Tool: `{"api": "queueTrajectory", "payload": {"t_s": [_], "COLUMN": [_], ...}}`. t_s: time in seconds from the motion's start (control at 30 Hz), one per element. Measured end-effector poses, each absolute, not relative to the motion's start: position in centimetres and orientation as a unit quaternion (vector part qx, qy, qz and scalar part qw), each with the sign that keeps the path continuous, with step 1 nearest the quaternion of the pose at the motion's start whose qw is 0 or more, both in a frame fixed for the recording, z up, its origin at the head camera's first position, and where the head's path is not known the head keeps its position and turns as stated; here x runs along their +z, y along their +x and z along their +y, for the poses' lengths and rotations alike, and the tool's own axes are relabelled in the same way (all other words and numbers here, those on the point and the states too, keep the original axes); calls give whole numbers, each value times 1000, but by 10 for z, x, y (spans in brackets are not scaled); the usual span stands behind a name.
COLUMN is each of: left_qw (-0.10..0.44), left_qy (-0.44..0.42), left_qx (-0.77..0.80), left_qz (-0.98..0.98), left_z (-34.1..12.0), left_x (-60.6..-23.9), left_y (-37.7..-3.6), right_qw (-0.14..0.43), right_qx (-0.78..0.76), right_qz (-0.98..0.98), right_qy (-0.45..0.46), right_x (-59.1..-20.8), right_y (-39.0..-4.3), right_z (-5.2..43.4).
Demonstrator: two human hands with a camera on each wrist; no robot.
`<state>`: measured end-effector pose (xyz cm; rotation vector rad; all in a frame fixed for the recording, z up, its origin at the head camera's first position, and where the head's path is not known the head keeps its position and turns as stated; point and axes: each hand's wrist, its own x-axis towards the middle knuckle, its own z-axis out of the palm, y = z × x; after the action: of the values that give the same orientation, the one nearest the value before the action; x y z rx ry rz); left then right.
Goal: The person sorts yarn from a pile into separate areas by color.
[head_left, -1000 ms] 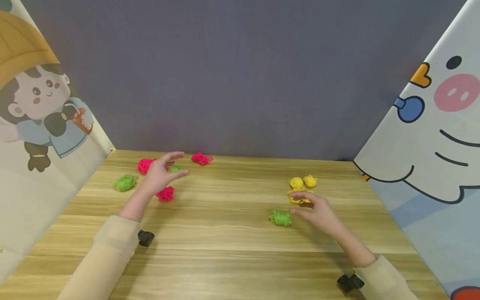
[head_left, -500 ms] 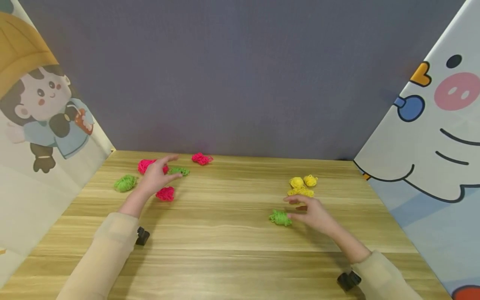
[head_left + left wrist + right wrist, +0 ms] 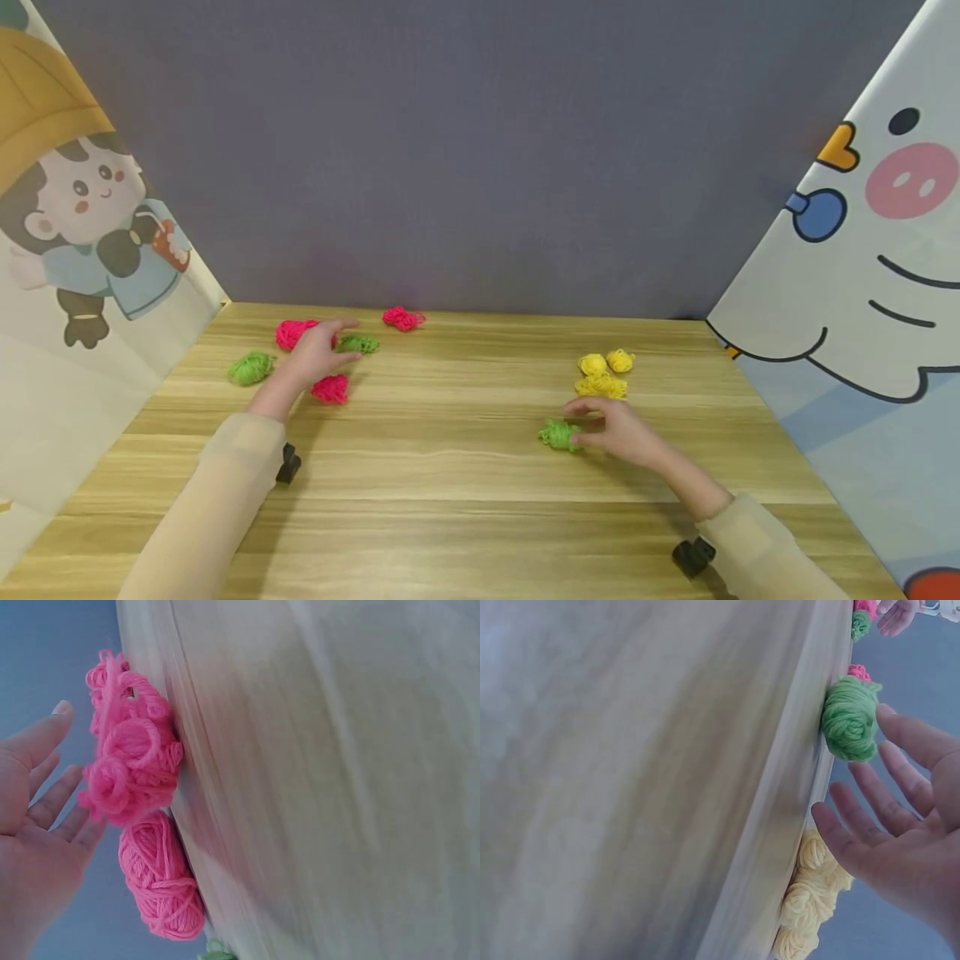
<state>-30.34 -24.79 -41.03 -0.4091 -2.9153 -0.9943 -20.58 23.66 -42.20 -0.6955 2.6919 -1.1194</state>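
Note:
My left hand (image 3: 313,354) hovers at the back left with thumb and fingers spread, beside a small green yarn bundle (image 3: 365,343). Behind the hand lies a pink yarn ball (image 3: 289,334), partly covered by it. Another pink yarn bundle (image 3: 331,389) rests in front of the wrist. On the right, my right hand (image 3: 624,433) reaches low toward a green yarn ball (image 3: 556,434), its thumb tip overlapping the ball's right end. In the right wrist view that green ball (image 3: 847,720) sits by the fingertips, and the right fingers are spread apart.
Three yellow yarn bundles (image 3: 600,385) cluster behind the right hand. One more green yarn ball (image 3: 251,367) lies at the far left, and a pink bundle (image 3: 403,318) lies by the grey back panel (image 3: 480,167). Printed panels flank the wooden table (image 3: 420,500).
The right hand has moved left and down, bringing its thumb to the green ball. The left hand has shifted slightly and lowered, showing more of the small green bundle. No yarn has moved.

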Motion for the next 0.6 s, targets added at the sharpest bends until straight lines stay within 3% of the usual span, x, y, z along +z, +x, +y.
{"api": "queueTrajectory", "payload": {"t_s": [0.6], "left_qw": [-5], "left_qy": [-139], "left_qx": [-293], "left_qz": [-946], "left_z": [-238], "left_x": [-419], "left_y": [-319], "right_qw": [84], "right_qx": [-338], "right_qz": [905], "right_qy": [-242], "right_x": [-426], "right_y": [-212], "right_z": [236]}}
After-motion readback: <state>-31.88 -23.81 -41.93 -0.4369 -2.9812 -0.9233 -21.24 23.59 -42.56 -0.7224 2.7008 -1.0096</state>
